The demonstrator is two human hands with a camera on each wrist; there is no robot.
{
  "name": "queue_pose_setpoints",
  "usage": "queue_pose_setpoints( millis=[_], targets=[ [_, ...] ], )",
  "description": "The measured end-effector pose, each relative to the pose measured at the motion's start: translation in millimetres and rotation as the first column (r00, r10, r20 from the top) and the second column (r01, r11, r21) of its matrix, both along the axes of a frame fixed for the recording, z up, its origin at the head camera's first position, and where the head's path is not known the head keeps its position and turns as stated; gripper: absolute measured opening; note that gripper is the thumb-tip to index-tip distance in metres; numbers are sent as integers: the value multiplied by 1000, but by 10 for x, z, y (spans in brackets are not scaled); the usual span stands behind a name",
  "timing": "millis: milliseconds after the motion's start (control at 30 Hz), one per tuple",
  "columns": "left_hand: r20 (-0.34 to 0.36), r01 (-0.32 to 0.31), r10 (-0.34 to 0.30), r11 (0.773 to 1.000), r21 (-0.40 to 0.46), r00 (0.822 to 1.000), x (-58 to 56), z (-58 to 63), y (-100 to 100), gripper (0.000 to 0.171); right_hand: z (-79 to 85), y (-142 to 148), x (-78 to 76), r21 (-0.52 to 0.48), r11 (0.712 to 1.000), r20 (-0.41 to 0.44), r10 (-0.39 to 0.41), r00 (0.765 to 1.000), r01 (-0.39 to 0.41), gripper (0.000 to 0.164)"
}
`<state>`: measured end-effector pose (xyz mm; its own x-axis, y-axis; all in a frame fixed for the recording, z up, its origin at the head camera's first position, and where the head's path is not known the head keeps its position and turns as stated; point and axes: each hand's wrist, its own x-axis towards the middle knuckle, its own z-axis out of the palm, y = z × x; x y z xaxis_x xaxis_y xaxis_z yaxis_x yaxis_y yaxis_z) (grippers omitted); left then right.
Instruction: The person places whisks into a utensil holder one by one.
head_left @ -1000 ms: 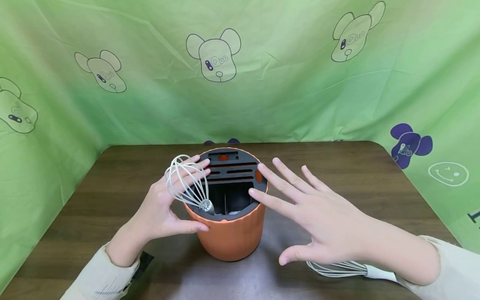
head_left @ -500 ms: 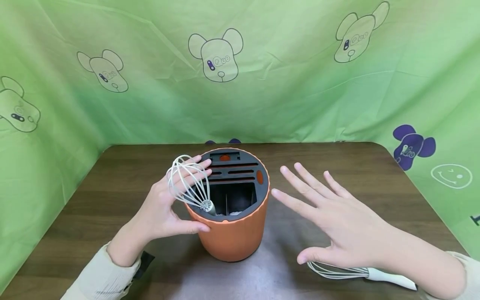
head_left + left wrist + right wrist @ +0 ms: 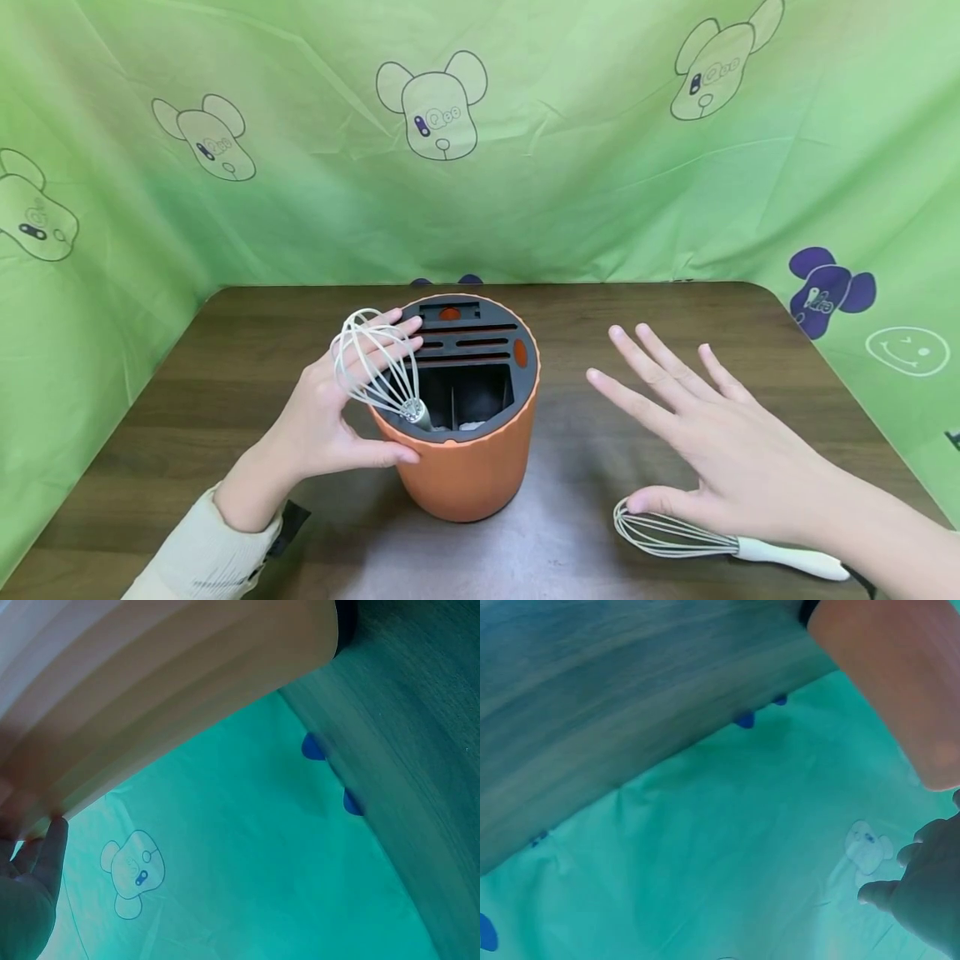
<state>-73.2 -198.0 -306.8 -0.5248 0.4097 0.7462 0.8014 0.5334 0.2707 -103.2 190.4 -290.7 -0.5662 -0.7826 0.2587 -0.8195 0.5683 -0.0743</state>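
Note:
An orange utensil holder (image 3: 472,475) with a black slotted insert (image 3: 468,342) stands on the table. My left hand (image 3: 322,421) holds it at the rim, thumb on the front wall and fingertips over the left edge of the insert. In the left wrist view, fingers (image 3: 52,855) meet the holder's ribbed wall (image 3: 187,682). A white whisk (image 3: 412,410) stands in the holder, wires up, overlapping those fingers; its handle is hidden inside. Well to the right, my right hand (image 3: 727,454) hovers with fingers spread, nothing in it. Below it lies a second whisk (image 3: 791,557).
The brown wooden table (image 3: 240,358) ends at a green printed backdrop (image 3: 525,217), which also rises at both sides. A black strap (image 3: 288,529) shows at my left cuff. The holder's front compartment (image 3: 480,392) is dark and divided.
My right hand has drawn away from the holder to the right, uncovering more of the whisk on the table. The left hand, holder and upright whisk keep their places.

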Motion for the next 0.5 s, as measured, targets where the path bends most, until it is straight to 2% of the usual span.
queue_pose_setpoints(
  millis=[233,500],
  targets=[
    [-4,6,-6,1000,6,1000,4,5,1,85,-88,121,-30,-8,999,39,-32,999,32,101],
    [-2,19,-19,1000,4,1000,1,27,-12,85,-228,273,-49,-35,998,32,-52,998,53,102]
  ],
)
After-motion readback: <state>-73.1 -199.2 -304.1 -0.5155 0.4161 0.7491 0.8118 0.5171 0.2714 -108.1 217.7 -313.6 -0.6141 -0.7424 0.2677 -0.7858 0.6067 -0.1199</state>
